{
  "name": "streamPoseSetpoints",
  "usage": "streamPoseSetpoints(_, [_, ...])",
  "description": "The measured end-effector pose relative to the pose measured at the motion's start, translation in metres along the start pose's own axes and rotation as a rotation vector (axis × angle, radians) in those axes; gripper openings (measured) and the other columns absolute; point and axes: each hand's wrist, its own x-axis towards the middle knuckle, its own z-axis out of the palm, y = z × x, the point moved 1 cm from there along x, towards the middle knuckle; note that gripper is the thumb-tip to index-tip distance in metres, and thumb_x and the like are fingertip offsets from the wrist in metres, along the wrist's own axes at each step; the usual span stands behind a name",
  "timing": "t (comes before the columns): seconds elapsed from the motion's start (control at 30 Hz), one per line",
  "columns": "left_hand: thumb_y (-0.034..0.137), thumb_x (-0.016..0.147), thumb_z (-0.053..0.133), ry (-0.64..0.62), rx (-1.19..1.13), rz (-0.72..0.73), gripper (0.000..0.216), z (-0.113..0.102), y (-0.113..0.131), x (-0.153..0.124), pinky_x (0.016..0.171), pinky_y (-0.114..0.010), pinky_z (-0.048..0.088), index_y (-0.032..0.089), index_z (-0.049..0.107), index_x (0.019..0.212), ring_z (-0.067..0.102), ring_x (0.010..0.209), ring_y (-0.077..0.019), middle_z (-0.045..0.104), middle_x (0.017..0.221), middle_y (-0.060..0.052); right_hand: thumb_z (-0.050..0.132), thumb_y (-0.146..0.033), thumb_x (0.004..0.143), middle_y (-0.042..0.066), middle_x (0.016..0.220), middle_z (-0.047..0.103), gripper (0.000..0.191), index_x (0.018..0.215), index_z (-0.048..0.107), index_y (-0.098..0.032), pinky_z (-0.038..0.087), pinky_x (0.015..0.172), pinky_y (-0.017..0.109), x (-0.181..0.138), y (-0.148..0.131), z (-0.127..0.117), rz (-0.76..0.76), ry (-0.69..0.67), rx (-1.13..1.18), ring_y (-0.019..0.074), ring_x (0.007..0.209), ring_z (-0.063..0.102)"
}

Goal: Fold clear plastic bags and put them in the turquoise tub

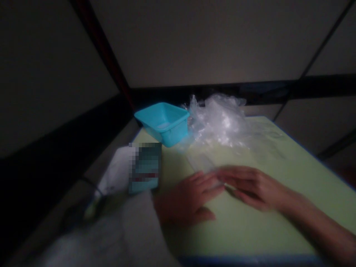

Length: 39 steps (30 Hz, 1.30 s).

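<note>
My left hand point(191, 198) reaches in from the left, palm down, fingers stretched out over the table and thumb apart. My right hand point(250, 185) comes from the right with its fingers extended, meeting the left fingertips; its thumb is apart below them. Under and just beyond the fingertips lies a thin, pale see-through plastic piece point(202, 163), perhaps a small bag. Blur and the fingers hide its near edge. Neither hand shows a clear grip on it.
On the light green table point(250, 237), a turquoise plastic basin point(175, 129) stands at the back left. Beside it is a heap of crumpled clear plastic bags point(222, 118). A pixelated phone-like object point(146, 168) and a white object point(118, 167) are at the left edge. Walls rise behind.
</note>
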Motion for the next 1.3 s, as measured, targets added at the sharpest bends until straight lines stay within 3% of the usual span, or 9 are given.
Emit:
streamPoseSetpoints(0.13, [0.054,0.091,0.041,0.015,0.013,0.006,0.065,-0.001,0.001,0.0,0.114,-0.046,0.017,0.017,0.03,0.143,0.02,0.141,-0.0279,0.028,0.15,-0.013,0.046,-0.016,0.09,0.014,0.117,0.065,0.029,0.113,0.062,-0.011,0.045,0.1,0.044,0.001,-0.002,0.001,-0.015,-0.037,-0.018,0.023,0.114,0.056])
streamPoseSetpoints(0.27, [0.053,0.092,0.04,0.042,0.018,0.029,0.064,-0.003,0.001,0.0,0.115,-0.045,0.018,0.018,0.027,0.144,0.018,0.141,-0.027,0.025,0.152,-0.012,0.045,-0.018,0.092,0.011,0.101,0.07,0.024,0.098,0.068,-0.014,0.049,0.093,0.041,0.003,-0.003,0.002,0.061,-0.105,0.058,0.0209,0.103,0.062])
streamPoseSetpoints(0.6, [0.056,0.091,0.038,-0.014,0.006,0.002,0.075,-0.004,0.0,0.0,0.116,-0.043,0.015,0.011,0.016,0.147,0.013,0.142,-0.0258,0.018,0.153,-0.016,0.044,-0.015,0.092,0.013,0.105,0.068,0.025,0.102,0.067,-0.01,0.048,0.093,0.035,0.001,-0.003,0.001,0.153,-0.117,0.166,0.0196,0.104,0.06])
streamPoseSetpoints(0.8, [0.052,0.094,0.033,-0.023,0.086,-0.152,0.068,-0.006,-0.025,-0.006,0.115,-0.044,0.015,0.009,0.021,0.145,0.013,0.142,-0.0255,0.019,0.152,-0.018,0.045,-0.015,0.092,0.013,0.106,0.068,0.024,0.1,0.067,-0.012,0.049,0.093,0.037,0.001,-0.003,0.0,0.141,-0.104,0.191,0.0207,0.108,0.059])
streamPoseSetpoints(1.07, [0.043,0.095,0.034,0.139,0.288,-0.487,0.058,-0.007,-0.059,-0.014,0.111,-0.051,0.023,0.005,0.029,0.139,0.022,0.139,-0.0305,0.028,0.148,-0.023,0.044,-0.011,0.089,0.013,0.105,0.069,0.026,0.101,0.067,-0.012,0.05,0.092,0.039,0.0,-0.001,0.002,0.098,-0.065,0.161,0.0218,0.107,0.06])
streamPoseSetpoints(1.2, [0.038,0.094,0.039,0.256,0.35,-0.463,0.053,-0.006,-0.046,-0.011,0.111,-0.051,0.025,0.006,0.034,0.136,0.022,0.139,-0.0308,0.029,0.148,-0.021,0.043,-0.006,0.084,0.016,0.114,0.066,0.033,0.107,0.065,-0.011,0.051,0.092,0.041,-0.001,-0.001,0.001,0.076,-0.037,0.126,0.0226,0.108,0.06])
streamPoseSetpoints(1.3, [0.03,0.093,0.042,0.303,0.354,-0.36,0.044,-0.003,-0.023,-0.009,0.11,-0.048,0.031,0.009,0.041,0.132,0.03,0.137,-0.0286,0.036,0.145,-0.018,0.043,-0.004,0.081,0.016,0.115,0.065,0.034,0.107,0.064,-0.009,0.049,0.094,0.039,-0.001,0.0,0.0,0.048,-0.018,0.155,0.0218,0.111,0.058])
